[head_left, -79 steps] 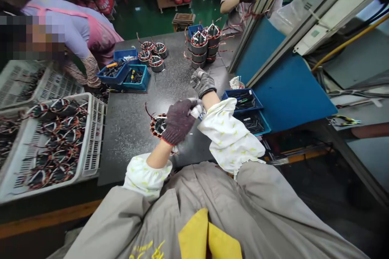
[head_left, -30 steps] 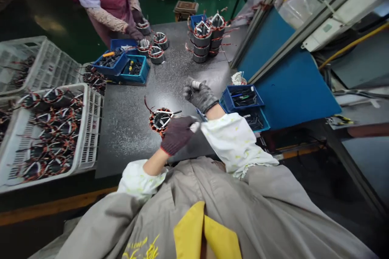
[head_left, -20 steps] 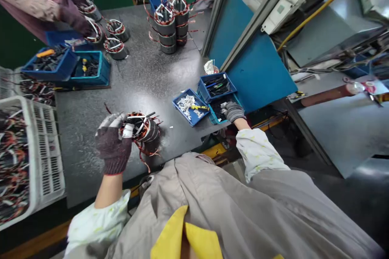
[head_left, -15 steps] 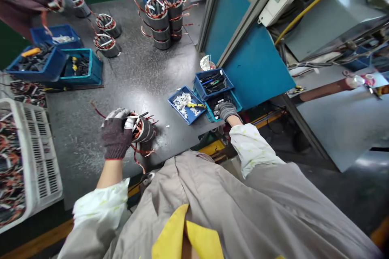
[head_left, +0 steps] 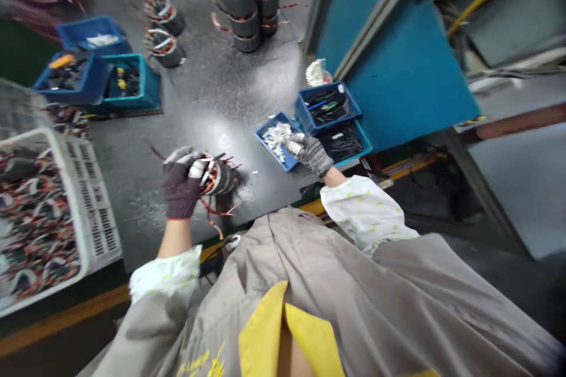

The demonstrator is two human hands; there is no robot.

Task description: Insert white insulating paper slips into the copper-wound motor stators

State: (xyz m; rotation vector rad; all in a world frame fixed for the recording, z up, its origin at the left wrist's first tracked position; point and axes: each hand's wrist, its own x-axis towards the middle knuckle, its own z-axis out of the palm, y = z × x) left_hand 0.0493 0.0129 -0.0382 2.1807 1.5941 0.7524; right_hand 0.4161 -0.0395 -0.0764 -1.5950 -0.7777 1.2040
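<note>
My left hand (head_left: 180, 181), in a dark knit glove, grips a motor stator (head_left: 217, 177) with copper windings and red leads, tilted on the black table (head_left: 212, 100). A thin black tube sticks out of the stator's top. My right hand (head_left: 310, 152), in a grey glove, rests closed at the near corner of a small blue bin (head_left: 277, 139) of white slips; something small and white shows at its fingertips.
Two more blue bins (head_left: 333, 109) of black parts sit right of the slips. A white crate (head_left: 48, 212) full of stators stands at left. Blue bins (head_left: 95, 76), loose stators (head_left: 163, 47) and a stator stack (head_left: 247, 0) lie farther back. A blue panel (head_left: 398, 65) walls the right.
My right hand left the stator, reached into the dark-parts bin, and has come back to the bin of white slips. My left hand took hold of the stator and tilted it.
</note>
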